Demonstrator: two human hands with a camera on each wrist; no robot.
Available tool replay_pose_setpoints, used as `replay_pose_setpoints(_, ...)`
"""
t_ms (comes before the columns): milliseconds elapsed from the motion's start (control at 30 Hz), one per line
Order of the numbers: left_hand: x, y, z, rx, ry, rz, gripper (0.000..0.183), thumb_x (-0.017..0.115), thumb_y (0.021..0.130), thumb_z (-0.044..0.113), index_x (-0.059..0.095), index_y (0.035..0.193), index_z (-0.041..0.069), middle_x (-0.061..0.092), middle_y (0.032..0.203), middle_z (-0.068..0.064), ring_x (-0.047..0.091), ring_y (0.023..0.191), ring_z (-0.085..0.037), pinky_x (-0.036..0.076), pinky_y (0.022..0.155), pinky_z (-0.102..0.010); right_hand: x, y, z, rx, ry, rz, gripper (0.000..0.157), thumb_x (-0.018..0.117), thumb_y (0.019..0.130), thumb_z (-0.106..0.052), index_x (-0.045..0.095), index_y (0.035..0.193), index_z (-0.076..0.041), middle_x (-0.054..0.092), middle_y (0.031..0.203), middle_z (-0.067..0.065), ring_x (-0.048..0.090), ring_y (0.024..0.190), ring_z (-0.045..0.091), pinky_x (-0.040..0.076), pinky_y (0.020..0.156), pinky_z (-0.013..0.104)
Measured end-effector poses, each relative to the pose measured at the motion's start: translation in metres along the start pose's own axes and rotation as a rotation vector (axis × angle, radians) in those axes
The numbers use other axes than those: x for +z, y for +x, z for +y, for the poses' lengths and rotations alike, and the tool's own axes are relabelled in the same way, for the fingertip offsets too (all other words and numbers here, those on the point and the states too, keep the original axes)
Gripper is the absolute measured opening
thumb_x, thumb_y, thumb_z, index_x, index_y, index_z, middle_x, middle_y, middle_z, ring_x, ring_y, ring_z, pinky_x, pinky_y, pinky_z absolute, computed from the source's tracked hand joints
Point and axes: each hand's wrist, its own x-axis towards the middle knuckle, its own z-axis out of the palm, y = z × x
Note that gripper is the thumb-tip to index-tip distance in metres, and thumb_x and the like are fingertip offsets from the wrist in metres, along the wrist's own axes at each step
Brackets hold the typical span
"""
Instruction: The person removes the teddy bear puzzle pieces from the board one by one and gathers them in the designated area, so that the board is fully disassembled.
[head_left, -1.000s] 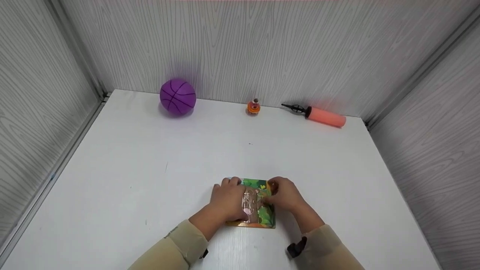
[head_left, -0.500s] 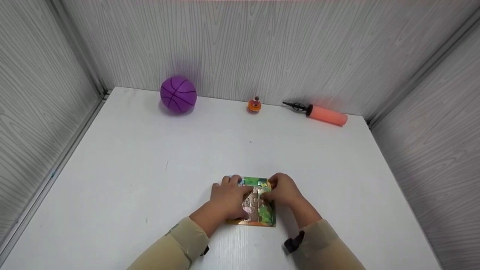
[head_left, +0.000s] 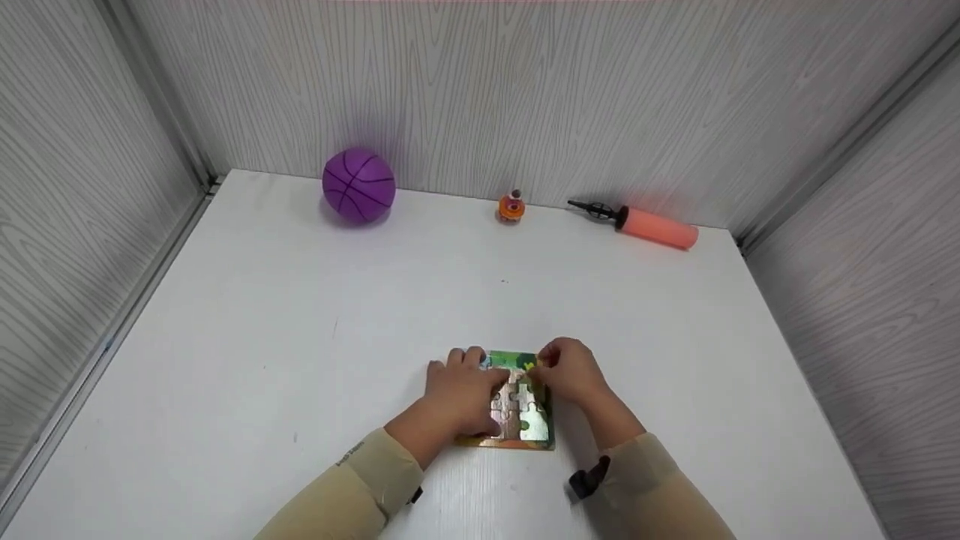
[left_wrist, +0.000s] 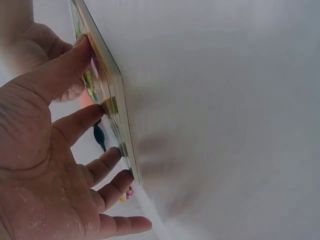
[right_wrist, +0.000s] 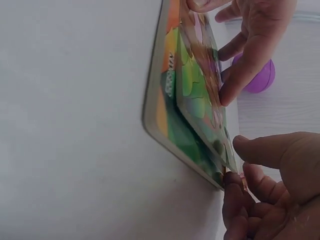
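Observation:
A jigsaw puzzle (head_left: 517, 414) with a colourful picture lies on its board (right_wrist: 185, 140) near the table's front. In the right wrist view, joined pieces along one side stand tilted up from the board, leaving a gap beneath. My right hand (head_left: 574, 373) pinches their raised edge at the far right corner, thumb on top and curled fingers below. Across the puzzle's left part rests my left hand (head_left: 459, 396), its fingers spread. The left wrist view shows its thumb and several fingertips touching the puzzle, with the little finger off the edge.
At the back of the white table (head_left: 360, 300) stand a purple ball (head_left: 358, 186) and a small orange toy (head_left: 511, 207). A red-orange hand pump (head_left: 652, 227) with a black nozzle lies to their right. Grey wood-grain panels (head_left: 465, 97) enclose the back and sides.
My right hand has shifted slightly away from me at the far right corner. The pieces on the right have tilted and now catch a bright glare. My left hand stays on the puzzle.

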Motion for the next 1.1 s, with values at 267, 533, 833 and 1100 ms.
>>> replay_pose_setpoints(267,-0.001,-0.007,0.012,0.099,0.029,-0.096,0.055,0.067,0.103,0.036,0.053,0.156,0.045,0.030,0.172,-0.009,0.029,0.154,-0.046,0.028,0.111,-0.078,0.000,0.004,-0.002,0.027,0.001,-0.024,0.028,0.081,0.090,-0.011,0.073,0.112,0.004,0.067,0.095,0.010,0.061,0.086,0.021,0.052,0.071,0.034)
replay_pose_setpoints(533,-0.004,-0.006,0.017,0.134,0.036,-0.140,0.045,0.059,0.107,0.041,0.057,0.151,0.047,0.031,0.172,-0.009,0.023,0.156,-0.050,0.019,0.113,-0.081,-0.001,0.007,-0.004,0.040,-0.008,-0.033,0.021,0.083,0.088,-0.010,0.073,0.102,0.001,0.066,0.089,0.008,0.060,0.081,0.020,0.051,0.068,0.033)
replay_pose_setpoints(833,-0.003,-0.008,0.017,0.150,0.027,-0.132,0.046,0.059,0.107,0.043,0.056,0.152,0.047,0.031,0.172,-0.010,0.023,0.156,-0.050,0.024,0.111,-0.081,-0.008,0.009,-0.008,-0.005,-0.058,-0.051,0.016,0.082,0.089,-0.012,0.068,0.090,-0.005,0.063,0.085,0.006,0.057,0.077,0.020,0.048,0.065,0.032)
replay_pose_setpoints(1100,0.000,-0.010,0.018,0.152,0.018,-0.149,0.049,0.055,0.109,0.040,0.051,0.157,0.041,0.024,0.175,-0.010,0.017,0.158,-0.048,0.028,0.113,-0.076,-0.005,0.011,-0.001,0.027,-0.019,-0.068,0.017,0.079,0.092,-0.014,0.073,0.102,-0.001,0.064,0.091,0.007,0.059,0.083,0.020,0.050,0.069,0.032)
